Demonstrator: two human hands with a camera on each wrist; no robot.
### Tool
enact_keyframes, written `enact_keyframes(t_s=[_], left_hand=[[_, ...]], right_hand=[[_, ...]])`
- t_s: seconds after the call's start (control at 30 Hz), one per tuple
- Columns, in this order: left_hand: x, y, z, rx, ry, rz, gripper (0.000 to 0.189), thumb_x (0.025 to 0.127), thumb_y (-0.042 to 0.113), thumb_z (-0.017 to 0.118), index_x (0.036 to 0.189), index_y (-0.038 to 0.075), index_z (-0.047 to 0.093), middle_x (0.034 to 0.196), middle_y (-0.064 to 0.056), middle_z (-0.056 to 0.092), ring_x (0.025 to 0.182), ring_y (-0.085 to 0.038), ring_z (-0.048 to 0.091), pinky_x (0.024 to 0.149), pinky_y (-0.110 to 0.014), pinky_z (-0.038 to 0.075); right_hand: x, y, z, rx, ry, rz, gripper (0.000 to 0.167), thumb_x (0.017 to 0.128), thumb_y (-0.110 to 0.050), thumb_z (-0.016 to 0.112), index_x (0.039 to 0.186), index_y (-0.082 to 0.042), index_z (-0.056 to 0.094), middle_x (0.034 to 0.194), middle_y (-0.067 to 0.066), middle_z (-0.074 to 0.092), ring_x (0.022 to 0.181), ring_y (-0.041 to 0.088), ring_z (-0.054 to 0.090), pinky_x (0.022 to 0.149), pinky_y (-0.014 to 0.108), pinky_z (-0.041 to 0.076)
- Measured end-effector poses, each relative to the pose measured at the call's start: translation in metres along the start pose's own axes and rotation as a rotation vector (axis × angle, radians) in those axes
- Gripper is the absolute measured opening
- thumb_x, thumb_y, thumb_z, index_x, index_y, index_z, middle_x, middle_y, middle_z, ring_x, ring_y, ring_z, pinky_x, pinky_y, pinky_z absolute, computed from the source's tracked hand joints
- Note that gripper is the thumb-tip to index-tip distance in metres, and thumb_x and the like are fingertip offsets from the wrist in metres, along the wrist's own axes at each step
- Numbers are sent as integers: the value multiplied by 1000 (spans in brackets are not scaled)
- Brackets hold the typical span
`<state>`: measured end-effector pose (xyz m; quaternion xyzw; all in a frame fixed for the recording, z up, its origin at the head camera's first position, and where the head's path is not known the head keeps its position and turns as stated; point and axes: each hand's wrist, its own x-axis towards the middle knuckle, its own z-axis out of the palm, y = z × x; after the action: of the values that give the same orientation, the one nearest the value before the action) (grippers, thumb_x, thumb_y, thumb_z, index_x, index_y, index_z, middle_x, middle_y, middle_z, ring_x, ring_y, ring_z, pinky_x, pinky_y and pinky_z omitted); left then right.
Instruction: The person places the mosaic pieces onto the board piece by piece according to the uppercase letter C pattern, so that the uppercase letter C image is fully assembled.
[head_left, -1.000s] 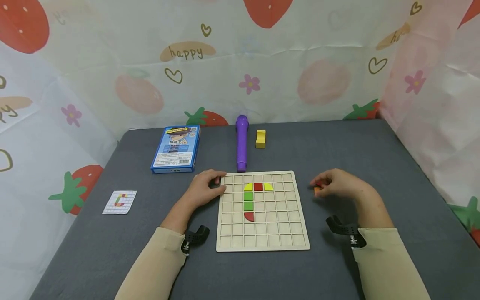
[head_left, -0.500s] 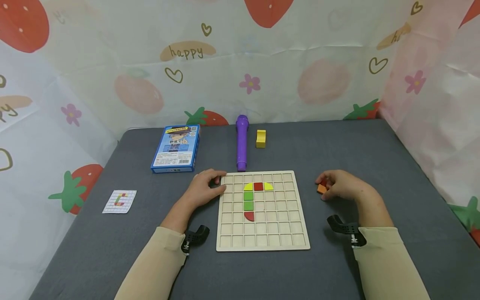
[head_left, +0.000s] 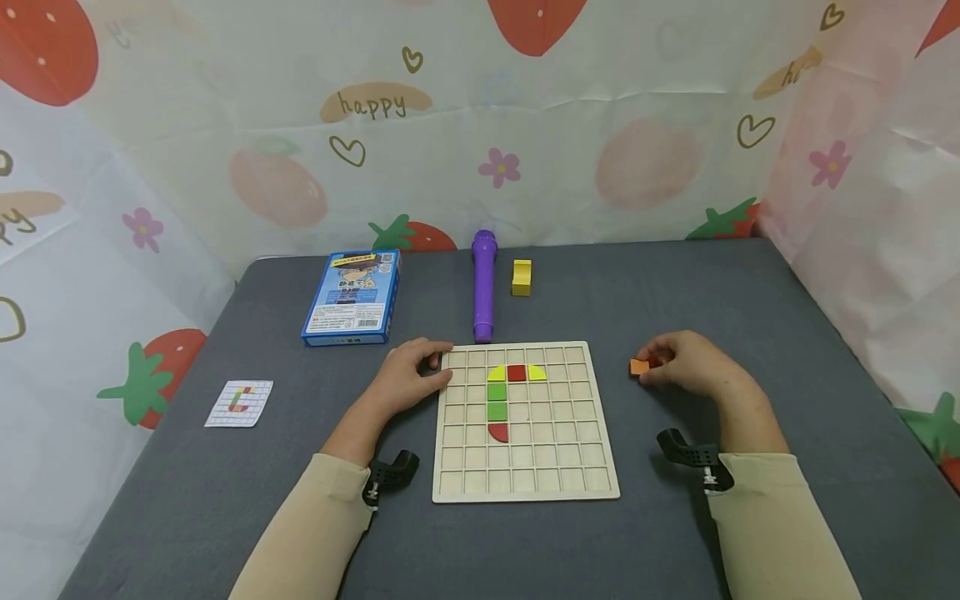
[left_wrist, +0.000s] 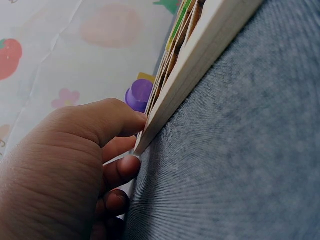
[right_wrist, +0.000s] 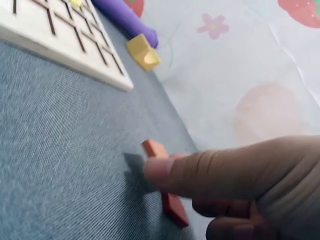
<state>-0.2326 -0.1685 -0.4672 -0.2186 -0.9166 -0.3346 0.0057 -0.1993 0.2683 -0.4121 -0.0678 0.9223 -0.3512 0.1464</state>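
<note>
A square wooden grid board lies mid-table, with yellow, red and green tiles set in some of its cells. My left hand holds the board at its far left corner; in the left wrist view the thumb lies against the rim and the other fingers curl beside it. To the right of the board, my right hand pinches a small orange tile by thumb and fingers. A red piece shows below the thumb in the right wrist view, partly hidden by the hand.
Behind the board lie a purple stick with a rounded end and a yellow notched block. A blue box sits at the back left. A small pattern card lies at the left. A printed curtain hangs behind the table.
My right hand shifts slightly right and then a little away from me, and the orange tile turns in its fingers to stick out past the fingertips. My left hand and the board stay put.
</note>
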Motion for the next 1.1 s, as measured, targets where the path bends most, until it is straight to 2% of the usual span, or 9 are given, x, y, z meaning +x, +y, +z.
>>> enact_keyframes(t_s=[0.17,0.3,0.57,0.83,1.0,1.1], left_hand=[[0,0,0,2,1,-2,36,93,22,74,126,9,72,89,-1,55,86,-21,47,83,-42,29],[-1,0,0,4,2,-4,36,93,22,74,126,9,72,89,-1,55,85,-21,47,83,-42,29],[-1,1,-1,3,0,-5,36,94,22,74,127,8,71,89,-1,55,84,-22,47,82,-41,30],[0,1,-1,9,3,2,38,93,22,74,128,8,71,88,-1,55,85,-22,47,82,-41,30],[0,0,0,9,2,-1,38,93,22,74,129,8,71,89,-1,55,85,-22,47,82,-40,30],[0,-1,0,6,4,3,38,93,21,74,129,8,71,89,-1,55,85,-22,47,81,-40,31]], right_hand=[[-2,-10,-1,21,63,-15,29,91,-17,78,113,1,70,91,7,55,79,24,49,67,37,41],[-6,-22,-5,25,87,-26,30,93,-20,76,117,-2,70,100,9,59,83,26,51,69,38,44],[-18,-51,-7,40,86,-125,31,95,-25,75,120,-7,70,106,9,64,71,23,52,62,36,43],[-26,-80,5,73,40,-208,27,93,-19,76,117,-9,72,90,5,64,62,20,47,57,33,41],[-26,-94,17,78,-30,-279,24,92,-16,78,114,-10,72,93,3,63,65,20,48,60,32,43],[-26,-100,24,70,-76,-292,23,91,-18,79,112,-12,72,90,3,62,68,19,50,62,32,44]])
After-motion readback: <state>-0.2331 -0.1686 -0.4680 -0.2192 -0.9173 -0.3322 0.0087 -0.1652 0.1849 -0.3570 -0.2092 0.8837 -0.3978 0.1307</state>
